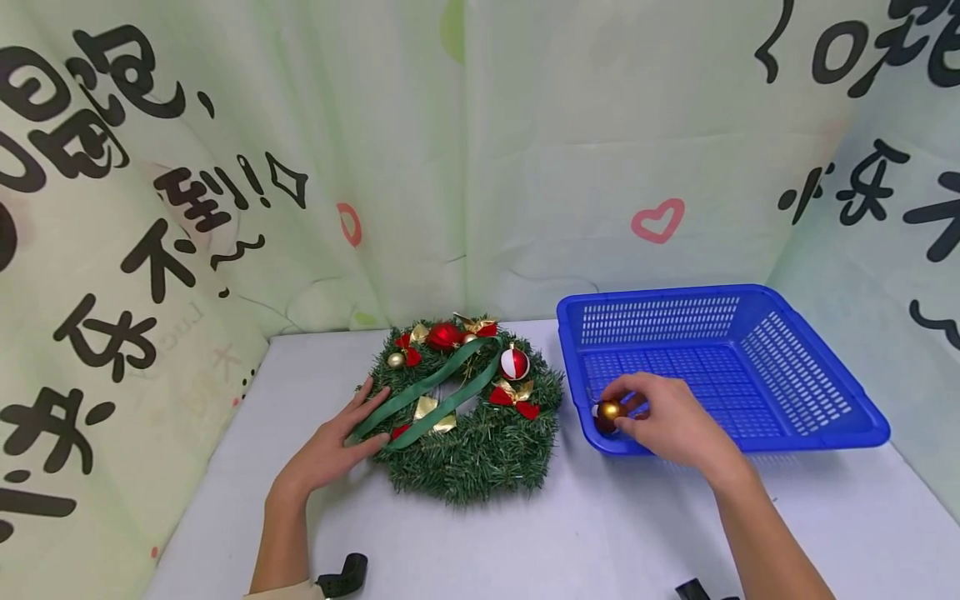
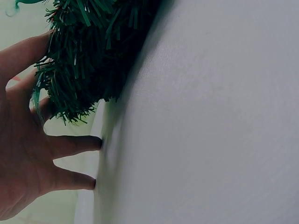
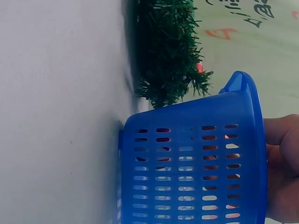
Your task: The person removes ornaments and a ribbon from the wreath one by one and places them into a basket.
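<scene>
A green Christmas wreath [image 1: 472, 471] lies on the table, trimmed with a red ball [image 1: 446, 336], a red-and-white ball [image 1: 515, 363], and red and gold bows [image 1: 514, 399]. A green ribbon [image 1: 431, 379] loops across it. My left hand [image 1: 330, 450] rests at its left side with fingers spread; in the left wrist view, two fingertips [image 2: 96, 143] reach the tabletop. At the near left corner of the blue basket [image 1: 720, 450], my right hand [image 1: 675, 421] pinches a gold ball ornament [image 1: 611, 410]. Something dark reddish shows just under the ball, partly hidden.
The basket stands right of the wreath, its slotted wall [image 3: 187, 172] beside my right hand [image 3: 285, 172] in the right wrist view. A white table [image 1: 570, 542] carries both. Printed curtains [image 1: 525, 167] hang behind and at both sides.
</scene>
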`<move>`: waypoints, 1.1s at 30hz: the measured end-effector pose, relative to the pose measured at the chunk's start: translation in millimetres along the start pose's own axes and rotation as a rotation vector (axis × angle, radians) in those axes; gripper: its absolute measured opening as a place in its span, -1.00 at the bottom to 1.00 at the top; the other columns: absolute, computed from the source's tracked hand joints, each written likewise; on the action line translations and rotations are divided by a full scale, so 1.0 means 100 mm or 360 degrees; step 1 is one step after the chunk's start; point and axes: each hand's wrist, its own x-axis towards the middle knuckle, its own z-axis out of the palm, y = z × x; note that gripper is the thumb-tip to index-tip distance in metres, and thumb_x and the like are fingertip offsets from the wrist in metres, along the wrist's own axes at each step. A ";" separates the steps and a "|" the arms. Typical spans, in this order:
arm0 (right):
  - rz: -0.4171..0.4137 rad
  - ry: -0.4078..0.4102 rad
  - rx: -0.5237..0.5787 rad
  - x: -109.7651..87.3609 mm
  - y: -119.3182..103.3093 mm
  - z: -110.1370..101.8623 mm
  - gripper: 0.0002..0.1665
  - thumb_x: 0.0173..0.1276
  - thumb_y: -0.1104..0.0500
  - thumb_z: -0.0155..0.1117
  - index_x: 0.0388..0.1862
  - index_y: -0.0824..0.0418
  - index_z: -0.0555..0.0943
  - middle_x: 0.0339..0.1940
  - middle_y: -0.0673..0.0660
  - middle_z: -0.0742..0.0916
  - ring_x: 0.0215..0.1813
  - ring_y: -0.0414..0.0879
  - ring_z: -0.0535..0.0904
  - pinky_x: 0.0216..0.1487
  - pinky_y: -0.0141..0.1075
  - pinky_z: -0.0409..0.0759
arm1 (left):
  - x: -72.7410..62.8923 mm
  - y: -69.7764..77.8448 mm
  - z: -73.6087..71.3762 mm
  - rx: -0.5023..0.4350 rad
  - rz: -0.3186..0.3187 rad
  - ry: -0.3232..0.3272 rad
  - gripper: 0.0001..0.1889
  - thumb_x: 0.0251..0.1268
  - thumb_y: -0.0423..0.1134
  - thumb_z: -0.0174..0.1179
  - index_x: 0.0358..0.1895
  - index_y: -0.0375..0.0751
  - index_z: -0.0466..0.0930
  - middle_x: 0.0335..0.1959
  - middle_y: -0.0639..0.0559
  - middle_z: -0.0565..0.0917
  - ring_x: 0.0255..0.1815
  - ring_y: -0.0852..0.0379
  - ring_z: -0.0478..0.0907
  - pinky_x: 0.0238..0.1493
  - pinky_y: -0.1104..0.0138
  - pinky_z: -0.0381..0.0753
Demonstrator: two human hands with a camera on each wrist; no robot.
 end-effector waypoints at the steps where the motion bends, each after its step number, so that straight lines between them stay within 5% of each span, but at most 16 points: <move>1: 0.0005 -0.0009 0.0001 0.00 0.00 0.00 -0.71 0.33 0.37 0.43 0.02 0.22 0.74 -0.07 0.15 0.80 -0.12 0.01 0.75 -0.19 -0.19 0.76 | 0.00 0.00 0.00 0.0002 -0.0002 0.0000 -0.23 0.53 0.12 0.20 0.70 0.21 0.09 0.77 0.06 -0.16 0.70 -0.38 -0.08 0.46 -0.44 0.16; 33: 0.0084 -0.0131 -0.0037 0.06 0.10 0.04 -0.72 0.34 0.31 0.45 0.02 0.17 0.76 -0.06 0.12 0.80 -0.09 -0.03 0.70 -0.19 -0.23 0.72 | 0.00 -0.01 0.00 0.0001 0.0008 0.0002 -0.23 0.55 0.09 0.20 0.70 0.17 0.09 0.77 0.03 -0.16 0.71 -0.39 -0.11 0.47 -0.45 0.13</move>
